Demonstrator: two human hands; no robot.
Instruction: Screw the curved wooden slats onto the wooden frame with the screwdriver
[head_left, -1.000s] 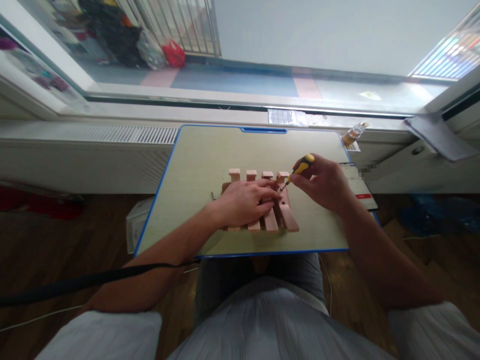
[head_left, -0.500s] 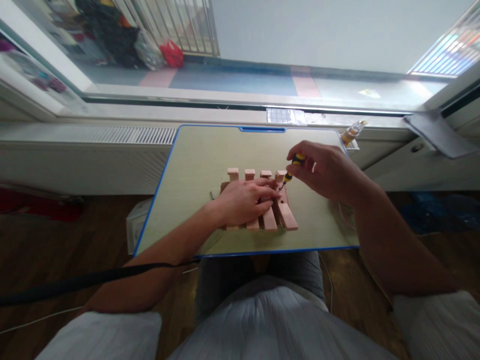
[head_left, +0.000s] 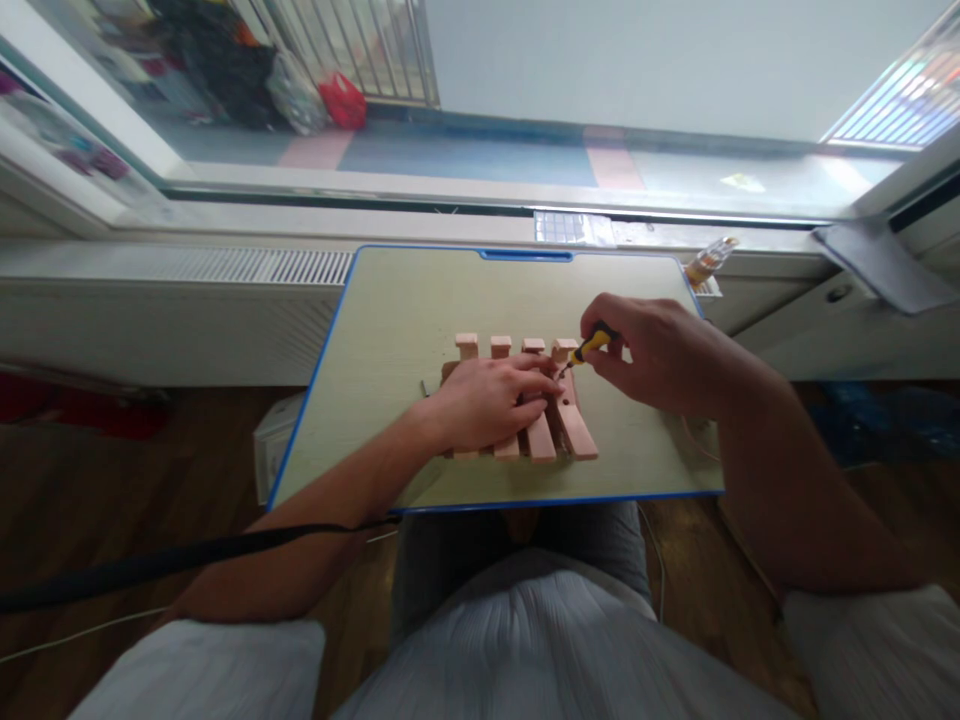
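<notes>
A small wooden rack [head_left: 559,430] of several pale slats lies on a lap table [head_left: 390,330] with a blue rim. My left hand [head_left: 487,400] rests flat on the slats, fingers stretched to the right, pressing the rack down. My right hand [head_left: 652,350] is closed round a yellow and black screwdriver [head_left: 589,347]. Its tip points down and left at the rightmost slat, just beside my left fingertips.
A small bottle [head_left: 709,262] lies at the table's far right corner on the window sill. A radiator grille [head_left: 240,266] runs along the left behind the table. A black cable [head_left: 187,555] crosses my left forearm. A white box [head_left: 274,450] sits under the table's left edge.
My right hand has turned on the screwdriver: it rose over the handle half a second ago and has now dropped back lower and to the right. My left hand has stayed on the rack.
</notes>
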